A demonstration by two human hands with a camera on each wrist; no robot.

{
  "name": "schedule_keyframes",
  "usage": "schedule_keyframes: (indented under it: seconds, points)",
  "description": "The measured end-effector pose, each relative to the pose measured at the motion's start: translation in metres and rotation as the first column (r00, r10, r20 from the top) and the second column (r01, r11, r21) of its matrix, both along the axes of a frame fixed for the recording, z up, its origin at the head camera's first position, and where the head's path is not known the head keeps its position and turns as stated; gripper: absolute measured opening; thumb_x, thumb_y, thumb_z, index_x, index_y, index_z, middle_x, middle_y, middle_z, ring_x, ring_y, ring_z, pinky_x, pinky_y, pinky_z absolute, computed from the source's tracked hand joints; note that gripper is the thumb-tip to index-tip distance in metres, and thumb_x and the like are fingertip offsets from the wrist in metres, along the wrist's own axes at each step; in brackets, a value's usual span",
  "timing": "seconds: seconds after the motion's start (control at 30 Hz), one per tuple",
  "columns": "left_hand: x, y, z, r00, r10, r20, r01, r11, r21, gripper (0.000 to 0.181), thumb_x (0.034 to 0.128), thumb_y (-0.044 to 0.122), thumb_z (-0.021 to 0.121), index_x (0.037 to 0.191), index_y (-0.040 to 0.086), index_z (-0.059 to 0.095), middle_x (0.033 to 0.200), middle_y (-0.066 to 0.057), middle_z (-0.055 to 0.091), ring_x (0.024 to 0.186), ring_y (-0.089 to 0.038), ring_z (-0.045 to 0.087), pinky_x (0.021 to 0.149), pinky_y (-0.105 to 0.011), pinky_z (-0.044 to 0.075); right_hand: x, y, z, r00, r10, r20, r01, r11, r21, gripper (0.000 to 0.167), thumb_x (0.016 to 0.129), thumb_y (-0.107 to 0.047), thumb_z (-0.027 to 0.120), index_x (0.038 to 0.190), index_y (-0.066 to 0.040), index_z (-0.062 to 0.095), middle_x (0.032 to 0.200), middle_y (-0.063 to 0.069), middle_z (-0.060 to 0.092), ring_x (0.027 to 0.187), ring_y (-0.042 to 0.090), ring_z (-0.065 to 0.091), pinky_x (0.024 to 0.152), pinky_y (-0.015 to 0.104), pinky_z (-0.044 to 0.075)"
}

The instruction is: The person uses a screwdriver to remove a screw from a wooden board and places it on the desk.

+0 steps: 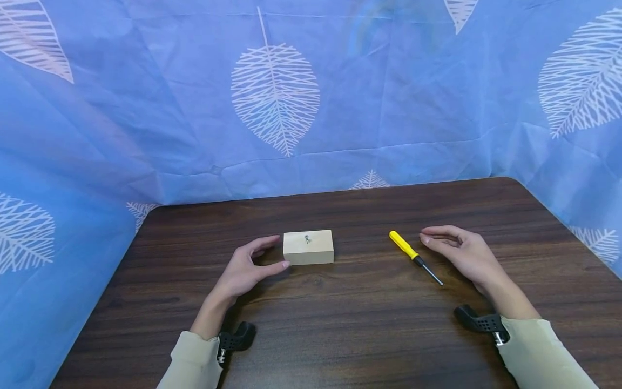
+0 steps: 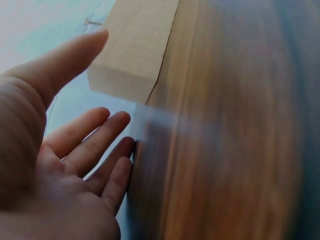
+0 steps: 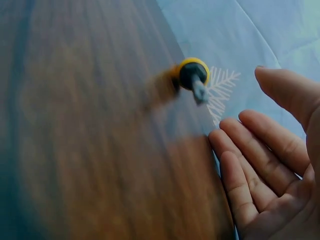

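A pale wooden block (image 1: 309,253) lies on the table, and a small screw (image 1: 307,239) stands up from its top. At the block's left end is my left hand (image 1: 248,270), thumb and fingers spread apart; its thumb tip is at the near left corner, and whether it touches I cannot tell. In the left wrist view the screw (image 2: 93,22) juts from the block (image 2: 132,47). A screwdriver (image 1: 404,246) with a yellow handle lies to the right, its metal tip toward me. Just right of it my right hand (image 1: 466,254) holds nothing, its fingers loosely extended.
The dark wood-grain table (image 1: 340,324) has rounded far corners. Behind and beside it hangs a blue cloth (image 1: 194,108) with white leaf prints. Each wrist carries a black camera mount, one at the left sleeve (image 1: 191,359) and one at the right sleeve (image 1: 539,351).
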State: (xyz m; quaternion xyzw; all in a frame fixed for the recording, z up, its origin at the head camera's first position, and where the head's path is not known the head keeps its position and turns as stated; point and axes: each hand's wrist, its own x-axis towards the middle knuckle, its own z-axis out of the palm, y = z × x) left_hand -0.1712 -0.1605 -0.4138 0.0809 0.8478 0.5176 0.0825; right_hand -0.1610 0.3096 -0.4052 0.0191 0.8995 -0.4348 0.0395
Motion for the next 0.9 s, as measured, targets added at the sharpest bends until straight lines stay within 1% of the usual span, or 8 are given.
schedule_keyframes:
  seconds: [0.07, 0.2, 0.33, 0.4, 0.47, 0.63, 0.77, 0.9]
  points:
    - [-0.002, 0.003, -0.001, 1.0, 0.005, 0.001, -0.005, 1.0, 0.001, 0.072, 0.092, 0.035, 0.088, 0.156, 0.021, 0.058, 0.16, -0.007, 0.058, 0.152, -0.035, 0.048, 0.126, -0.06, 0.037, 0.0, -0.003, 0.0, 1.0, -0.006, 0.002, 0.006, 1.0, -0.004, 0.063, 0.102, -0.062, 0.066, 0.148, -0.018, 0.066, 0.147, 0.01, 0.069, 0.101, -0.019, 0.061, 0.086, 0.014, 0.053]
    - [-0.006, 0.01, -0.002, 1.0, 0.021, 0.019, -0.021, 1.0, 0.001, 0.075, 0.0903, 0.034, 0.089, 0.157, 0.021, 0.057, 0.162, -0.006, 0.055, 0.154, -0.035, 0.045, 0.125, -0.061, 0.037, -0.001, -0.009, 0.0, 1.0, -0.01, 0.004, 0.01, 1.0, -0.02, 0.062, 0.101, -0.06, 0.068, 0.145, -0.017, 0.068, 0.145, 0.012, 0.07, 0.099, -0.017, 0.064, 0.084, 0.016, 0.055]
    - [-0.009, 0.017, -0.001, 0.999, 0.03, 0.039, -0.029, 1.0, -0.007, 0.078, 0.0894, 0.031, 0.09, 0.158, 0.017, 0.055, 0.163, -0.007, 0.055, 0.157, -0.035, 0.041, 0.127, -0.062, 0.034, -0.001, -0.015, 0.0, 1.0, -0.014, 0.009, 0.014, 1.0, -0.026, 0.061, 0.101, -0.059, 0.069, 0.144, -0.014, 0.069, 0.142, 0.014, 0.072, 0.098, -0.013, 0.066, 0.083, 0.019, 0.056]
    - [-0.01, 0.021, -0.001, 0.998, 0.035, 0.048, -0.035, 0.999, -0.014, 0.078, 0.0894, 0.03, 0.09, 0.158, 0.016, 0.055, 0.162, -0.008, 0.056, 0.159, -0.035, 0.04, 0.128, -0.063, 0.032, -0.001, -0.017, 0.002, 1.0, -0.023, 0.017, 0.023, 1.0, -0.012, 0.061, 0.101, -0.059, 0.07, 0.143, -0.014, 0.07, 0.139, 0.013, 0.074, 0.098, -0.009, 0.068, 0.082, 0.021, 0.056]
    - [-0.011, 0.023, -0.002, 0.998, 0.043, 0.051, -0.042, 0.999, -0.024, 0.076, 0.0902, 0.031, 0.089, 0.157, 0.016, 0.057, 0.161, -0.008, 0.057, 0.159, -0.036, 0.039, 0.128, -0.064, 0.031, -0.001, -0.021, 0.004, 0.999, -0.025, 0.026, 0.024, 1.0, 0.009, 0.06, 0.101, -0.058, 0.071, 0.141, -0.013, 0.071, 0.135, 0.014, 0.075, 0.098, -0.001, 0.07, 0.08, 0.024, 0.057]
    - [-0.01, 0.025, -0.002, 0.996, 0.057, 0.062, -0.055, 0.998, -0.037, 0.071, 0.0919, 0.031, 0.088, 0.155, 0.019, 0.059, 0.16, -0.007, 0.057, 0.159, -0.036, 0.039, 0.128, -0.067, 0.031, -0.003, -0.028, 0.01, 1.0, -0.002, 0.028, 0.0, 0.995, 0.101, 0.059, 0.1, -0.056, 0.073, 0.137, -0.009, 0.073, 0.124, 0.014, 0.079, 0.097, 0.014, 0.072, 0.077, 0.031, 0.056]
    - [-0.01, 0.025, -0.002, 0.996, 0.064, 0.057, -0.062, 0.997, -0.044, 0.071, 0.0916, 0.032, 0.088, 0.155, 0.02, 0.059, 0.16, -0.007, 0.058, 0.159, -0.036, 0.04, 0.127, -0.066, 0.032, -0.004, -0.032, 0.013, 0.999, 0.013, 0.036, -0.018, 0.989, 0.145, 0.062, 0.099, -0.056, 0.074, 0.136, -0.007, 0.073, 0.123, 0.014, 0.079, 0.098, 0.02, 0.074, 0.076, 0.032, 0.055]
    - [-0.01, 0.025, -0.003, 0.996, 0.069, 0.048, -0.066, 0.996, -0.056, 0.071, 0.0914, 0.033, 0.088, 0.155, 0.02, 0.06, 0.159, -0.007, 0.059, 0.158, -0.036, 0.042, 0.127, -0.066, 0.033, -0.005, -0.034, 0.014, 0.998, 0.008, 0.057, -0.017, 0.989, 0.15, 0.063, 0.098, -0.058, 0.075, 0.135, -0.008, 0.073, 0.124, 0.015, 0.079, 0.1, 0.023, 0.075, 0.076, 0.032, 0.055]
